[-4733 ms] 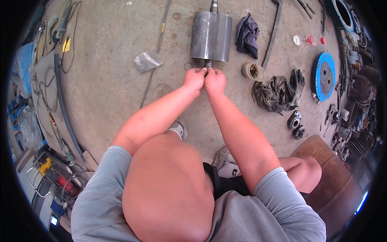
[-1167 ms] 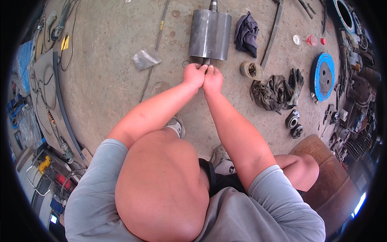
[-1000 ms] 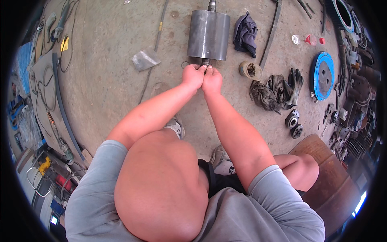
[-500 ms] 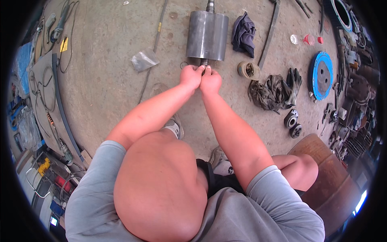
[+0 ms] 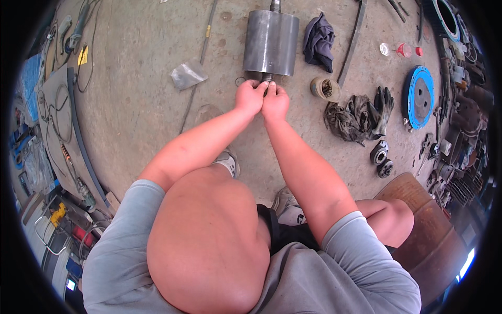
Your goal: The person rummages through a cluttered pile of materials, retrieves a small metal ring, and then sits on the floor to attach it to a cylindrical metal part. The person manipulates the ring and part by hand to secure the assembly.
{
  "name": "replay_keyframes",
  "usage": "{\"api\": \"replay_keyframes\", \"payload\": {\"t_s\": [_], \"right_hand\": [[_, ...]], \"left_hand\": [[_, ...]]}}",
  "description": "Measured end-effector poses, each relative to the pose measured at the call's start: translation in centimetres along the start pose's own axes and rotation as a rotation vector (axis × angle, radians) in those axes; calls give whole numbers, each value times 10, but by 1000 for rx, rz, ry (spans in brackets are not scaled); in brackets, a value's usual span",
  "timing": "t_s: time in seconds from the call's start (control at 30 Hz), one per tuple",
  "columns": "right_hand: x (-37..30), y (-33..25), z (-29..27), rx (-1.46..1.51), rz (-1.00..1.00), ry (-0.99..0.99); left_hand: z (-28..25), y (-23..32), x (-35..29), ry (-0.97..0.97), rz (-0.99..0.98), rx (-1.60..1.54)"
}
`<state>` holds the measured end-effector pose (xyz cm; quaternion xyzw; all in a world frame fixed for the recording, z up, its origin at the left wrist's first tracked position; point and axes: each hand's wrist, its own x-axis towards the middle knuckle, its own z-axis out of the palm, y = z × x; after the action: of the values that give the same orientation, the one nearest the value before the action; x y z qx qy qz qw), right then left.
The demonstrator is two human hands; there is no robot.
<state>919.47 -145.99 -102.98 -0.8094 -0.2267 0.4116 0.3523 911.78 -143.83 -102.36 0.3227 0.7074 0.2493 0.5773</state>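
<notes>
A grey steel rotor (image 5: 271,43), a thick cylinder with a stepped shaft at each end, lies on the concrete floor in front of me. Both hands meet at its near shaft end. My left hand (image 5: 250,97) is closed around the left side of that shaft, thumb on top. From the right, my right hand (image 5: 275,100) closes on the same shaft end, its thumb beside the other. The fingers cover the shaft tip, so any small part between them is hidden. Just left of the shaft lies a thin ring (image 5: 240,81).
A clear plastic bag (image 5: 188,76) lies left of the rotor. To its right are a dark cloth (image 5: 319,42), a tub of small parts (image 5: 325,89), dirty rags (image 5: 346,119), black gloves (image 5: 383,110), bearings (image 5: 379,153) and a blue-rimmed disc (image 5: 420,98). A rusty drum (image 5: 426,230) stands at right.
The view has shifted slightly, so the rotor and floor items sit a little higher and further right. Both hands keep the same grip on the shaft end.
</notes>
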Motion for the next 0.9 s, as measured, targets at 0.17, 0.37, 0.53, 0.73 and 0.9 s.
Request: {"api": "replay_keyframes", "payload": {"t_s": [0.17, 0.37, 0.53, 0.73, 0.9], "right_hand": [[6, 9, 0, 83, 20, -38], [1, -6, -2, 136, 123, -106], [6, 1, -2, 292, 168, -111], [3, -8, -1, 411, 251, -122], [10, -10, 4, 443, 209, -114]], "left_hand": [[3, -2, 1, -15, 18, -44], [0, -2, 1, -9, -8, -92], [-1, 10, -3, -72, -42, -123], [-3, 9, 2, -89, -83, -189], [-2, 16, 10, -93, -12, -246]]}}
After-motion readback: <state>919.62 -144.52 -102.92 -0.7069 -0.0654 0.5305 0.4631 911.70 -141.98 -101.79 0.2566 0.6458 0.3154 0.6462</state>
